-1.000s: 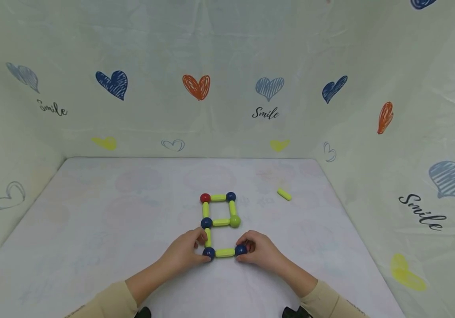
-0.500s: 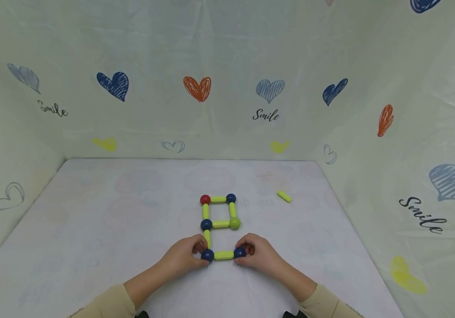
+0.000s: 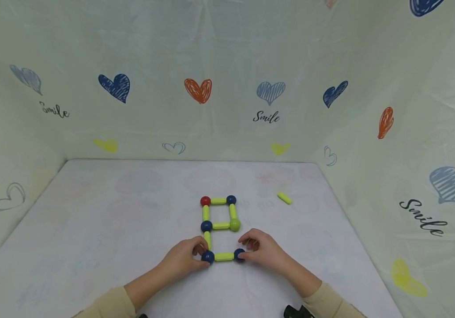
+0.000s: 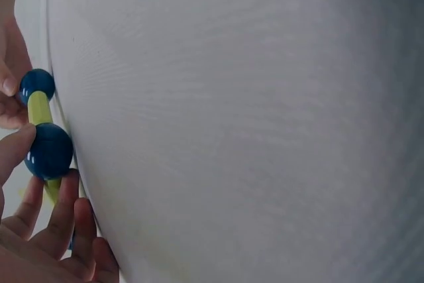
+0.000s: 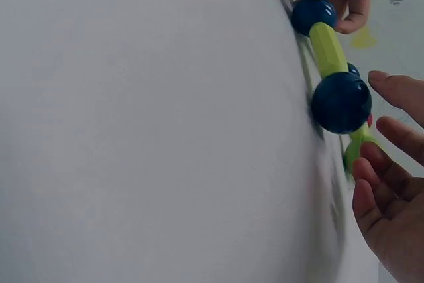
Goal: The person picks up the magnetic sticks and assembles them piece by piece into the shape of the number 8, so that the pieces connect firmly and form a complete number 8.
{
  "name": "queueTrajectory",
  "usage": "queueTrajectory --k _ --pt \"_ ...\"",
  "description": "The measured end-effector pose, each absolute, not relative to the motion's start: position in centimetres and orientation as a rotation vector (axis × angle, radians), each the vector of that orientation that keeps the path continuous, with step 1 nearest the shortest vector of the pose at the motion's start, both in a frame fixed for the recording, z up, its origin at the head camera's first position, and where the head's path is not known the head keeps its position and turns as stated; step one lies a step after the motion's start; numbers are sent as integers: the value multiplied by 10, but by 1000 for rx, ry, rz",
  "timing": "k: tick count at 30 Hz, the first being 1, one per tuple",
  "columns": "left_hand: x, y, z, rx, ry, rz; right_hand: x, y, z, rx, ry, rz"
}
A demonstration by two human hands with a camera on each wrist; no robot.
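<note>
On the table lies a flat figure of yellow-green rods and coloured balls. A red ball [image 3: 205, 201], a dark blue ball [image 3: 231, 200], a green ball [image 3: 235, 225] and another blue ball [image 3: 206, 226] form its upper square. One rod runs down to the near-left blue ball [image 4: 48, 151], which my left hand [image 3: 185, 257] pinches between thumb and fingers. A bottom rod [image 3: 224, 256] links it to the near-right blue ball [image 5: 341, 103]. Around that ball my right hand [image 3: 265, 250] has its thumb and fingers spread, and the right wrist view shows them apart from it.
A loose yellow-green rod [image 3: 284, 198] lies toward the back right of the white table [image 3: 124, 212]. A cloth backdrop [image 3: 227, 44] printed with hearts encloses the back and sides.
My right hand has loosened from the near-right blue ball, its fingers lifting away. My left hand keeps its pinch. The camera view has tilted slightly, shifting everything a little down.
</note>
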State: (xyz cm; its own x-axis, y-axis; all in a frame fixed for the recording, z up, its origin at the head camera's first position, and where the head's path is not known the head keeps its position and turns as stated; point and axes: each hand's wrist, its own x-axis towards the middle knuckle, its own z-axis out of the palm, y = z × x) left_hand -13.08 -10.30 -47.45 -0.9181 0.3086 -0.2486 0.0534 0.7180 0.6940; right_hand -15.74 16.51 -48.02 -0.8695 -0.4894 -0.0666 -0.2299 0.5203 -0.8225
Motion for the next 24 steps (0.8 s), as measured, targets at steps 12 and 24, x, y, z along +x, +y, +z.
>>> queueTrajectory --k 12,24 --pt "-130 -103 -474 280 2572 1038 -193 191 -460 -380 2685 -1269" --pt "-129 -104 -476 276 2579 1045 -226 222 -474 -277 2835 -1354"
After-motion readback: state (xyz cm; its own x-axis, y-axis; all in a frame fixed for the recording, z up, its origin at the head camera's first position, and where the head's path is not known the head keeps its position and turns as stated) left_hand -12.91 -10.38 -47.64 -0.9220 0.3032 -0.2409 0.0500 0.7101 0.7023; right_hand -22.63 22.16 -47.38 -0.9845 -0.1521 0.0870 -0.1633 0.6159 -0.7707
